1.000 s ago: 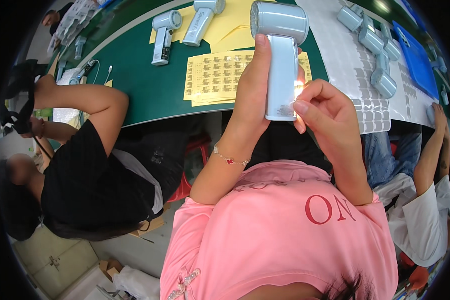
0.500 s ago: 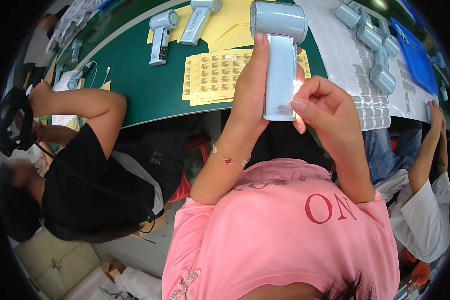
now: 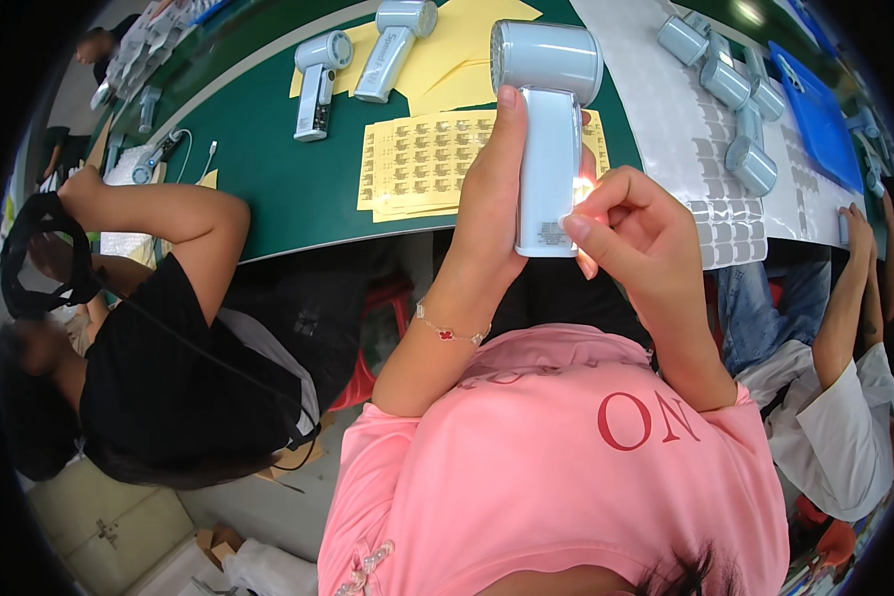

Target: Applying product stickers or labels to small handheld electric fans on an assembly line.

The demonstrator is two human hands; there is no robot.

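Observation:
My left hand (image 3: 492, 174) is wrapped around the handle of a pale blue handheld fan (image 3: 548, 169), which is held upright with its round head at the top. Small dark print marks the lower front of the handle. Thumb and fingers of my right hand (image 3: 634, 223) are pinched together at the handle's lower right edge, the thumb tip touching the corner by the print. A bright glint shows at those fingertips. Whether anything small sits in the pinch I cannot make out. Behind the fan, yellow sheets of printed labels (image 3: 407, 164) lie on the green table (image 3: 278, 199).
Two pale blue fans (image 3: 395, 55) lie at the back left, near plain yellow paper (image 3: 467, 84). On the right, several fans rest on white sheets with grey patches (image 3: 725, 214), beside a blue tray (image 3: 815, 119). Co-workers sit on both sides; a bent arm (image 3: 194, 209) is at left.
The whole view has shifted slightly, so the table things appear a little lower. My right thumb has moved slightly inward over the handle's corner. The left hand's grip is unchanged.

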